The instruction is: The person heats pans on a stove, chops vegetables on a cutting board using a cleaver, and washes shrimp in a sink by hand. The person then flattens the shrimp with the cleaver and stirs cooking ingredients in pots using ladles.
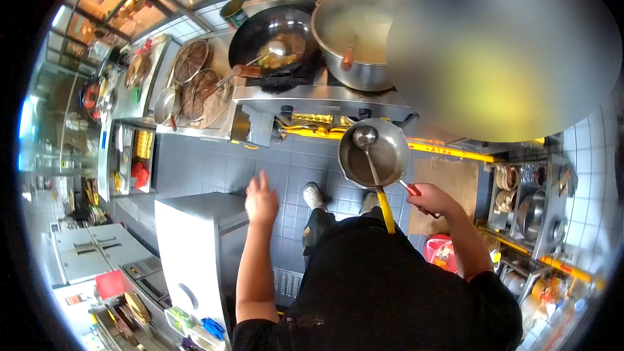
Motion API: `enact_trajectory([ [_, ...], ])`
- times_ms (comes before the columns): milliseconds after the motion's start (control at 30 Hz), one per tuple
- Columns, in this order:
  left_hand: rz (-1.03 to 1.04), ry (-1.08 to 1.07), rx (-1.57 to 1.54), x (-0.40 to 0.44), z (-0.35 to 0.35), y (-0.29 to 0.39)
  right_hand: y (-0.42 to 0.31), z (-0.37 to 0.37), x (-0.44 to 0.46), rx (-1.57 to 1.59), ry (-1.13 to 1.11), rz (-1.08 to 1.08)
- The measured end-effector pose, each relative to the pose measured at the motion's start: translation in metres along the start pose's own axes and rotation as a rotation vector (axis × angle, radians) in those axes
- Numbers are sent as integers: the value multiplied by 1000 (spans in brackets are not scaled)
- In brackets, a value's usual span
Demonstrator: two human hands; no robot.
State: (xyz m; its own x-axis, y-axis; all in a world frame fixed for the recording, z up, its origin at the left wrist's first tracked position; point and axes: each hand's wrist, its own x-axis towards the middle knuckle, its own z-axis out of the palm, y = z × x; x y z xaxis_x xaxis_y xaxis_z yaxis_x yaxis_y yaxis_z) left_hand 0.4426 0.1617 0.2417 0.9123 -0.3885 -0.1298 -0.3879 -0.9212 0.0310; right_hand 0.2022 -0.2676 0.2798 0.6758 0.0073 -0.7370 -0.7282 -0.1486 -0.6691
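Note:
My right hand (434, 199) is closed around the red handle of a metal saucepan (388, 131), held out in front of my body. A ladle (366, 136) rests inside the saucepan, its yellow handle leaning over the rim toward me. Off to the left, my left hand (261, 196) is raised over the floor with its fingers stretched out and nothing in it. Ahead on the stove, a black wok (250, 44) contains food and a wooden-handled ladle (276, 48). Beside the wok stands a large steel pot (361, 75) of cloudy liquid, with another wooden handle (348, 57) showing.
A yellow gas pipe (448, 150) runs below the stove front (305, 93). Round strainers (192, 60) lie on the left counter. A white cabinet (187, 240) stands near my left arm. Shelves (549, 211) hold dishes at right. A blurred oval hides the upper right.

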Motion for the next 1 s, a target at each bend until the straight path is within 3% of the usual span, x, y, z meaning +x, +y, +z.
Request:
enact_trajectory([
  [167,-573,-254,46,-78,51,-183,-56,39,70,-96,-118,-62],
  [233,-575,-243,-2,-107,94,-270,-87,68,97,-140,-119,-64],
  [300,-505,-246,166,-133,146,-350,-118,99,126,-159,-134,-85],
  [400,-831,-259,-255,-131,123,-385,-166,144,158,-165,-197,-103],
  [500,-929,-184,-752,-141,138,-441,-227,198,187,-195,-267,-111],
  [533,-1050,-203,-509,-146,150,-453,-239,215,203,-231,-287,-130],
  [567,-886,-215,-474,-170,202,-501,-252,234,218,-257,-288,-151],
  [600,-930,-212,-748,-179,246,-535,-269,250,227,-294,-316,-168],
  [700,-1070,-303,-627,-171,201,-515,-327,303,242,-293,-332,-197],
  [867,-961,-484,-660,-177,229,-546,-378,361,275,-222,-421,-198],
  [1000,-1048,-474,-467,-177,194,-528,-389,384,290,-208,-475,-180],
])
